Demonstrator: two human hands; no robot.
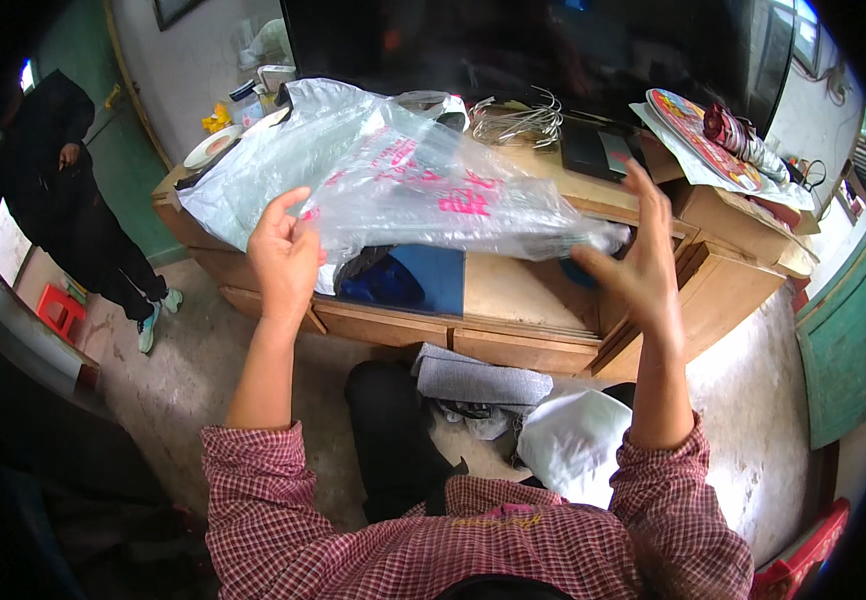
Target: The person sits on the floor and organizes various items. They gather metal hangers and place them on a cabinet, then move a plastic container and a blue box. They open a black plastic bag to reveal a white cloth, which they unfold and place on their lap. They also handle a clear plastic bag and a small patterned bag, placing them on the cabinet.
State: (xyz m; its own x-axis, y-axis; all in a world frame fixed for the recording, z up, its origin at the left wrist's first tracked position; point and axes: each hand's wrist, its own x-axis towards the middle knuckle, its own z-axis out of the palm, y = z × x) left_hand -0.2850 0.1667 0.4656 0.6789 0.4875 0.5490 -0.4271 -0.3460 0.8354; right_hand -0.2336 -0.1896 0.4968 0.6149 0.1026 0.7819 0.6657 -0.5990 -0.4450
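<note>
A clear plastic bag (433,187) with pink-red printed writing spreads crumpled between my two hands. My left hand (283,259) is at the bag's left edge, index finger and thumb bent toward it; whether they pinch the film is not clear. Fingers apart, my right hand (639,262) is beside the bag's gathered right end, and its thumb is blurred. Behind and left of the clear bag, a white plastic mailing bag (234,180) with a dark lining lies over the edge of the wooden TV cabinet (526,296).
Wire hangers (519,120) lie before a large television (538,52). A folded umbrella (744,146) rests on a round printed board at right. The cabinet door (733,292) stands ajar. Grey folded cloth (485,375) and a white bag (575,442) are below. A person (65,187) stands at left.
</note>
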